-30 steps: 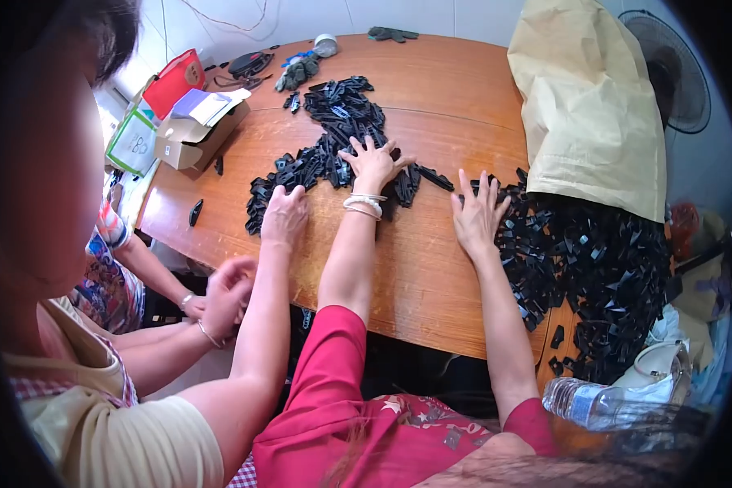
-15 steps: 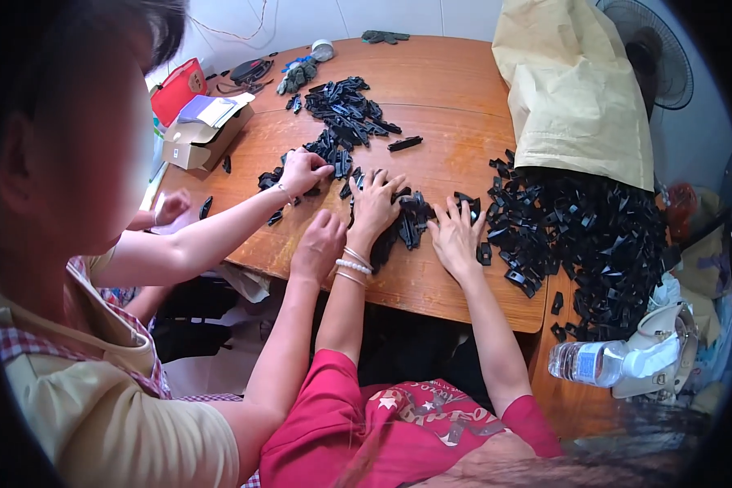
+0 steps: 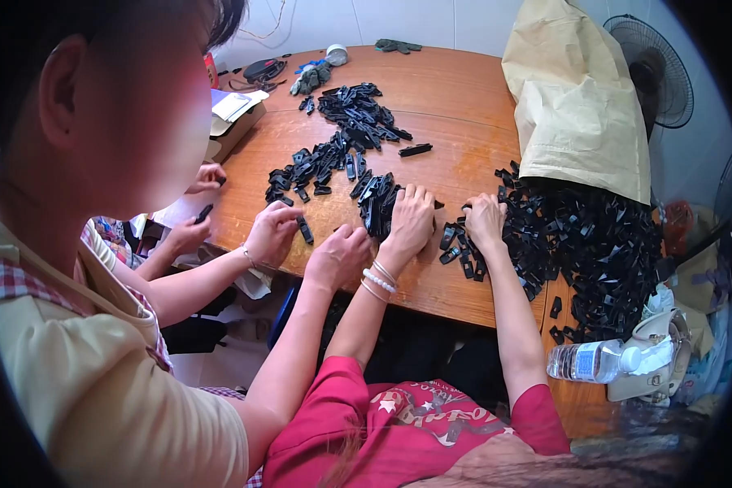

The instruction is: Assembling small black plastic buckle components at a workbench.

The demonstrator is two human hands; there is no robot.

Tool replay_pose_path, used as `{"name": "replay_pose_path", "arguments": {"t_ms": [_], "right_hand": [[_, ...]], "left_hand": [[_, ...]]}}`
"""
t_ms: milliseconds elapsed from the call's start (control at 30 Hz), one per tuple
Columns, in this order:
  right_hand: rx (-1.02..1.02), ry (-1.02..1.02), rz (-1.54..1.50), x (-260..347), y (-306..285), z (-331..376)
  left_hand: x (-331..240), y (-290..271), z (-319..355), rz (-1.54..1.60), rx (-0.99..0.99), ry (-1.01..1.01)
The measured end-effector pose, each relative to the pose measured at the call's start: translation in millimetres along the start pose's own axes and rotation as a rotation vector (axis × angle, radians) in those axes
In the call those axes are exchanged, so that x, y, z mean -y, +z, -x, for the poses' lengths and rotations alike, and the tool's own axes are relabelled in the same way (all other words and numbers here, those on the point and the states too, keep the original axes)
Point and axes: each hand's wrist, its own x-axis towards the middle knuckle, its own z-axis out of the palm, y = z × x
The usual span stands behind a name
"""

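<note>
My left hand (image 3: 413,218) is closed, fingers curled down over black plastic parts at the right end of a dense row of parts (image 3: 376,203). Dark ends show beside its fingertips. To its right, my right hand (image 3: 485,221) has its fingers bent in a pinch, with a bit of a black plastic part at the fingertips. Several loose black parts (image 3: 455,248) lie on the wood between my hands. Close to my left wrist is a co-worker's hand (image 3: 337,256), fingers folded; that person's other hand (image 3: 273,236) is beside a single black part (image 3: 304,230).
A large heap of black parts (image 3: 602,260) spills from a paper sack (image 3: 581,106) at right. More parts (image 3: 358,118) trail across the wooden table (image 3: 455,89). A bottle (image 3: 594,361) lies at lower right. Another person's hand (image 3: 189,236) holds a black part at left.
My left hand has moved right and its spread fingers have curled. My right hand has shifted right, from spread to pinched. The co-worker's far hand has drawn back toward the near edge.
</note>
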Motion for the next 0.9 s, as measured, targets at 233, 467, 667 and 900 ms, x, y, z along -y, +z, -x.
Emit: {"name": "replay_pose_path", "arguments": {"t_ms": [233,467,667,900], "right_hand": [[-0.406,-0.066,-0.400,-0.3,-10.3,9.6],[-0.193,0.456,-1.613,9.5,-29.0,71.3],[-0.039,0.412,-1.467,17.7,-41.3,129.5],[0.016,0.395,-0.877,19.6,-55.7,160.2]], "left_hand": [[-73.4,-46.1,87.8,0.240,-0.183,-0.188],[-78.1,-43.6,128.7,0.432,-0.189,-0.392],[-52.5,-48.3,116.7,0.287,0.095,-0.039],[-60.4,-36.9,109.5,0.516,0.090,-0.162]]}}
